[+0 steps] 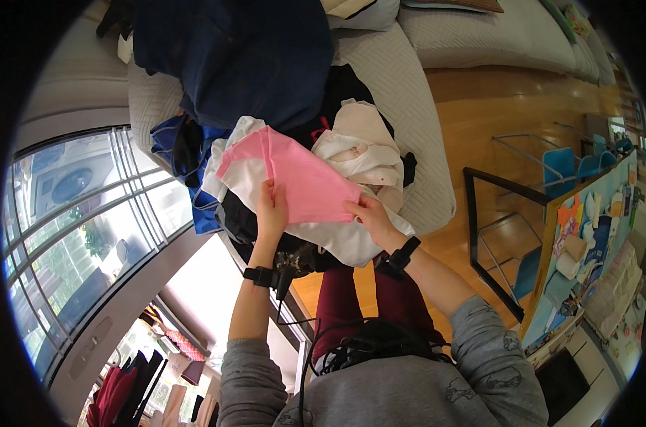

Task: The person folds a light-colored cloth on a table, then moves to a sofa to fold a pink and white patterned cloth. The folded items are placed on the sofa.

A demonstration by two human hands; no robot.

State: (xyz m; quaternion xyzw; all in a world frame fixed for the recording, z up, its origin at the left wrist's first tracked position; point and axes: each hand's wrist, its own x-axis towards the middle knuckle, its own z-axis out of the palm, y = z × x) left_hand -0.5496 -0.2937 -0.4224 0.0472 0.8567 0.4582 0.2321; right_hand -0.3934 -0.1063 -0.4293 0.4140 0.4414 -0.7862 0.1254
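A pink piece of underwear (307,176) is stretched between my hands above a heap of clothes. My left hand (272,211) pinches its near edge, thumb on top. At the garment's right corner, my right hand (372,216) grips the fabric between thumb and fingers. White cloth (336,240) lies beneath the pink piece and hangs toward me. To the right sit pale bras (365,144), partly overlapping one another. Blue clothing (205,213) and black fabric (240,219) show at the left of the heap.
A large dark navy cloth (248,58) covers the back of the cream quilted sofa (429,155). Wooden floor (462,117) runs along the right. A table (574,251) crowded with items and blue folding chairs (558,168) stand there. A window (88,213) is at left. Black cables (301,368) hang near my body.
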